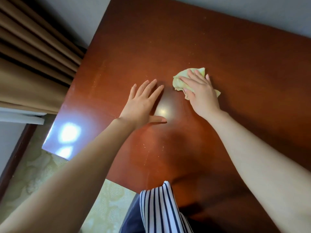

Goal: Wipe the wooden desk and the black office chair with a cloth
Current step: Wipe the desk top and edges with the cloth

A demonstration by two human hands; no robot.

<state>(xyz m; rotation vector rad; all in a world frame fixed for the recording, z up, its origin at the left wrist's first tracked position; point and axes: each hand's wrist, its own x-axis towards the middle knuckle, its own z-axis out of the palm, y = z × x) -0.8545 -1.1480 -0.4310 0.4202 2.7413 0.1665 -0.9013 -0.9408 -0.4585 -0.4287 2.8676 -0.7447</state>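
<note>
Right grip [200, 91]: released and flat, fingers straight and slightly spread, palm down on a crumpled pale yellow-green cloth [180, 81]. It presses the cloth against the bench [168, 39] without curling round it. The thumb lies along the cloth's near edge, and folds of soft fabric show beyond the fingertips and at both sides of the palm.

Left grip [143, 101]: also released, fingers extended and close together, thumb spread toward the right. It lies flat on the bare bench top just beside the cloth and holds nothing.

The bench is reddish-brown wood with a smooth, glossy finish. Small pale specks are scattered over it, and bright window glare [69, 132] reflects near its left corner. The cloth sits near the middle of the top, well apart from every edge.

Pleated brown curtains [33, 56] hang at the left against a grey wall [67, 14]. Below the bench edge lie a pale green patterned carpet [104, 207] and a navy-and-white striped garment [161, 207].
</note>
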